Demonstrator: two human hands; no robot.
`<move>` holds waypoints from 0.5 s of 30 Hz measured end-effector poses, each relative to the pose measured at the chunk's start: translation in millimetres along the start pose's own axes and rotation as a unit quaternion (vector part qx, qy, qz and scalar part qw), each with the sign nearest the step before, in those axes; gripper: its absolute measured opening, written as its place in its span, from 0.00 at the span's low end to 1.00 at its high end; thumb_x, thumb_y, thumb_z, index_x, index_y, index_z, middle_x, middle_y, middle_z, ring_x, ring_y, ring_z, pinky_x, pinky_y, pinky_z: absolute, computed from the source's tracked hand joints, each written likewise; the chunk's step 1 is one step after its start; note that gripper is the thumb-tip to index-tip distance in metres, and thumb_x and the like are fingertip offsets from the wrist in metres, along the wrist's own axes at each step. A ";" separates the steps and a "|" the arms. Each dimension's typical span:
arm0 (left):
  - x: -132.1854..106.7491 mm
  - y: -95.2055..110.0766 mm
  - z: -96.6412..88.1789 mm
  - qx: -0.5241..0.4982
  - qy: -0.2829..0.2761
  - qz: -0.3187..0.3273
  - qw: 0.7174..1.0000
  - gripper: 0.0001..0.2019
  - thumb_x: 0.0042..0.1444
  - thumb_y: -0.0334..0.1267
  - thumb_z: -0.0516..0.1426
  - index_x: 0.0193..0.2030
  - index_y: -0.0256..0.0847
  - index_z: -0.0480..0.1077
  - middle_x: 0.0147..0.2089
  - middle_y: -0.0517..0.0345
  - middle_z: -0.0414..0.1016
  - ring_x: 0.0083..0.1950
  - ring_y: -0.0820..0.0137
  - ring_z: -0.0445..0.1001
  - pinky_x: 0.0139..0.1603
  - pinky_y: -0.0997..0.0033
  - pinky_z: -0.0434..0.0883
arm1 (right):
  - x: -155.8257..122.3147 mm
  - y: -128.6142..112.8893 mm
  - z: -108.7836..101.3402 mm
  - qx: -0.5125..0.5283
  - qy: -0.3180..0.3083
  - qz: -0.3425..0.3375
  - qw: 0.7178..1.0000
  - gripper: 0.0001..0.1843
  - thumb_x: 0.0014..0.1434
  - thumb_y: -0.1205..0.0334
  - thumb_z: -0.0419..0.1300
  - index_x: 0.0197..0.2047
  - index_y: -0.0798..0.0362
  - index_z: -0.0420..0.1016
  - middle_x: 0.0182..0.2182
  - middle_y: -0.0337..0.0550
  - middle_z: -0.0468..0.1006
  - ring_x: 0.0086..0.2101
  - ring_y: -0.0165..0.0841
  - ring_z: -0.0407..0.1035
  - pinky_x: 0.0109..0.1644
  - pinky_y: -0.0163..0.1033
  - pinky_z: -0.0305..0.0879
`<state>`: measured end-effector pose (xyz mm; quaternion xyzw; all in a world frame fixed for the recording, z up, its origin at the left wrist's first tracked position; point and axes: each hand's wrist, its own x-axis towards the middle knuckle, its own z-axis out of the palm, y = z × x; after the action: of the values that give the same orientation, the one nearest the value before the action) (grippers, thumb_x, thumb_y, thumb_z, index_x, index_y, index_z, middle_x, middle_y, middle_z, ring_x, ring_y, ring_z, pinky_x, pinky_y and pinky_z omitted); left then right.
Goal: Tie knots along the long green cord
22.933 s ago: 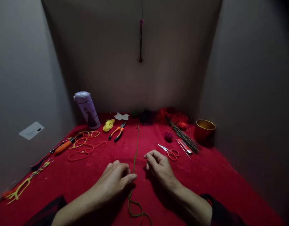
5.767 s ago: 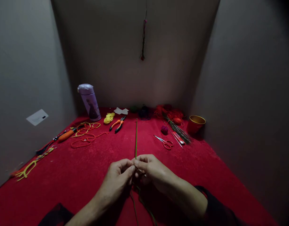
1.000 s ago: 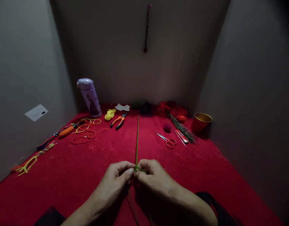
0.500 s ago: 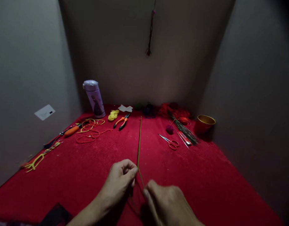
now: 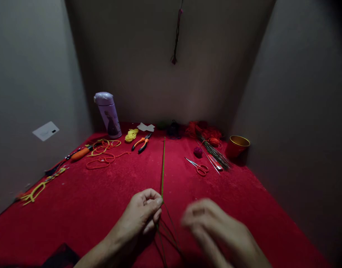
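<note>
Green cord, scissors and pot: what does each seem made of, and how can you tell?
Green cord: probably textile yarn, matte; thin strands trail below the left hand.
Scissors: silvery blades, likely polished metal; evenly red handles, probably plastic.
Pot: shiny gold rim suggests metal or coated plastic; unclear which.

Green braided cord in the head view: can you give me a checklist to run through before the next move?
1. Green braided cord pinched by the left hand: ok.
2. Cord straight beyond that hand: ok.
3. Cord's far end fastened: cannot tell, too small.
4. Loose strands gathered together: not ok, they spread below the left hand.
5. Right hand holding a strand: cannot tell, blurred.
6. Scissors apart from the cord: ok.
</note>
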<state>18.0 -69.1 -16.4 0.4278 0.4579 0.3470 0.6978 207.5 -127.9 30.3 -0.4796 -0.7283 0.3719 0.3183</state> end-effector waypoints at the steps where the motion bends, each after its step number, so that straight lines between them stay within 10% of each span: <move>1: 0.0 0.7 0.8 0.004 0.003 0.001 1.000 0.16 0.50 0.50 0.58 0.29 0.39 0.59 0.16 0.71 0.59 0.13 0.85 0.46 0.14 0.81 0.42 | 17.8 3.4 2.5 0.044 0.045 0.014 0.998 0.12 0.60 0.55 0.51 0.42 0.46 0.72 0.43 0.48 0.71 0.45 0.38 0.65 0.49 0.42 0.60; 7: 0.6 0.7 1.9 0.037 0.042 0.019 0.998 0.18 0.48 0.51 0.58 0.26 0.38 0.61 0.15 0.70 0.56 0.15 0.83 0.49 0.16 0.80 0.46 | 83.6 24.0 35.3 0.295 -0.068 0.136 0.943 0.16 0.56 0.51 0.56 0.38 0.56 0.67 0.30 0.41 0.69 0.27 0.28 0.64 0.32 0.34 0.63; 15: 0.0 -2.5 -2.8 0.082 0.065 0.045 0.994 0.10 0.52 0.41 0.56 0.28 0.36 0.65 0.19 0.68 0.57 0.20 0.80 0.52 0.20 0.79 0.50 | 79.7 41.6 40.9 0.144 -0.094 0.151 0.973 0.15 0.59 0.57 0.51 0.23 0.56 0.62 0.19 0.34 0.59 0.20 0.23 0.51 0.22 0.31 0.46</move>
<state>15.5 -69.3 -19.2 0.4798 0.5098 0.3664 0.6129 166.2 -52.0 -17.7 -0.4965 -0.6127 0.5599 0.2542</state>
